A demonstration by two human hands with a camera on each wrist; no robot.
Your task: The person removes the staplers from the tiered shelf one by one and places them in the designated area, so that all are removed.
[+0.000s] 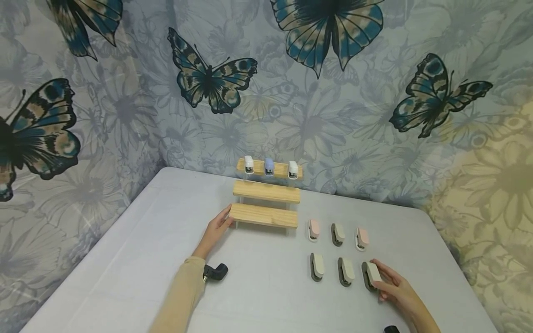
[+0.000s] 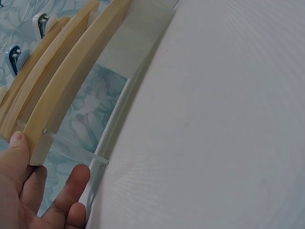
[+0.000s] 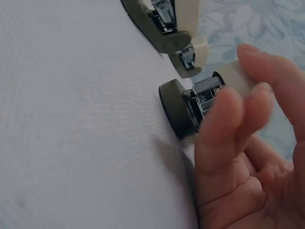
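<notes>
My left hand pinches the left end of the lowest plank of a three-step wooden display stand. In the left wrist view the thumb lies on that plank, beside a clear support. At the right, my right hand grips a cream and dark grey stapler between thumb and fingers, its base at the tabletop. The right wrist view shows that stapler's dark base and metal mouth, with fingers covering part of its cream top. It is the rightmost of the front row of staplers.
Left of it stand two more cream staplers. Behind are a pink stapler, a cream one and another pink one. The top plank carries two white staplers and a blue one. A butterfly-patterned wall borders the white table.
</notes>
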